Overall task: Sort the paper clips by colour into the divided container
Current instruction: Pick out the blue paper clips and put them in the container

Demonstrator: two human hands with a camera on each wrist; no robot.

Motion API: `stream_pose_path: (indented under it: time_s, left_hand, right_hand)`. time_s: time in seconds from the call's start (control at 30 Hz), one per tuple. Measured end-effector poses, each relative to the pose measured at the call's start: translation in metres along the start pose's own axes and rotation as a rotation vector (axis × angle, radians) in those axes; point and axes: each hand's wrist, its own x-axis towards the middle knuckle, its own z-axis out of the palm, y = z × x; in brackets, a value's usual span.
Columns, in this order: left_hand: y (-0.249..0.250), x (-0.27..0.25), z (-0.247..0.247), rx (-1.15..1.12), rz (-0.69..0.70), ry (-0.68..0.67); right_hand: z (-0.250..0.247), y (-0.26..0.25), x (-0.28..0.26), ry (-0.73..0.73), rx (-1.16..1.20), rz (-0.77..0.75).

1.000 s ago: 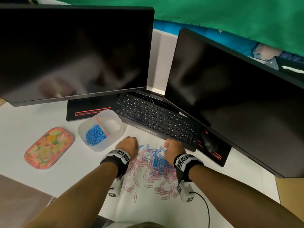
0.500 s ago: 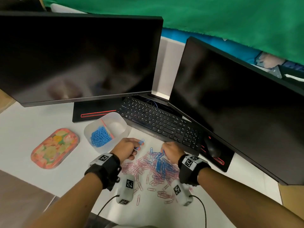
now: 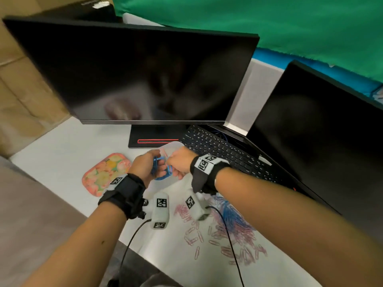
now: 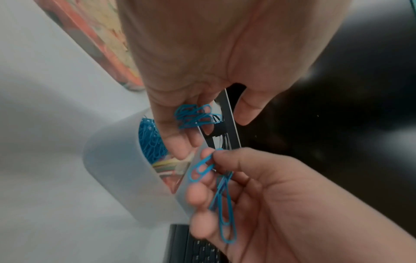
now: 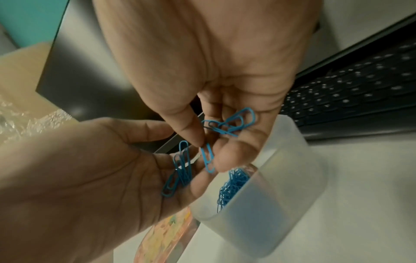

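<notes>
A: What colour are the paper clips (image 4: 195,115) in the hands?
B: Bright blue, same as the heap (image 5: 231,185) inside the frosted white container (image 5: 258,213)

A: And the loose pile at the lower right of the head view?
B: Pale pink clips (image 3: 238,243) mixed with a blue bunch (image 3: 232,214), on a white worktop (image 3: 62,150)

A: The tray at the left?
B: The tray (image 3: 103,172) has a coral-pink rim and a pattern of yellow, green and peach fruit slices

A: Behind?
B: Black monitors (image 3: 145,75), black keyboard (image 3: 223,148) with white letters, a red stripe on the stand (image 3: 157,140), green cloth (image 3: 269,23) at the top
</notes>
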Motion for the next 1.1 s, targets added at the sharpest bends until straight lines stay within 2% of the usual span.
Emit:
stream_pose_path:
  time_s: [0.13, 0.33, 0.47, 0.6, 0.7, 0.8, 1.1]
  left_hand:
    - [0.008, 0.007, -0.013, -0.025, -0.083, 0.016]
    - [0.011, 0.014, -0.017, 0.043, -0.097, 0.055]
    - [0.01, 0.013, -0.015, 0.157, -0.028, 0.065]
    - [0.009, 0.001, 0.004, 0.28, 0.099, -0.04]
    - [-0.003, -0.006, 0.024, 0.493, 0.227, -0.139]
    - [-0.021, -0.008, 0.042, 0.738, 0.334, -0.261]
    - [-0.084, 0.004, 0.088, 1.374, 0.501, -0.474]
  right_hand:
    - [0.005, -0.018, 0.01, 0.065, -0.026, -0.029]
    - [0.009, -0.026, 0.019, 0.159, -0.223, 0.032]
    - [-0.001, -0.018, 0.017, 0.203, -0.172, -0.012]
    - [-0.03, 0.011, 0.005, 0.196, -0.022, -0.009]
    - [-0.05, 0.044, -0.014, 0.261, 0.035, 0.06]
    - [-0.061, 0.086, -0.038, 0.346, -0.03, 0.144]
    - [-0.06, 0.188, -0.093, 0.393, -0.18, 0.256]
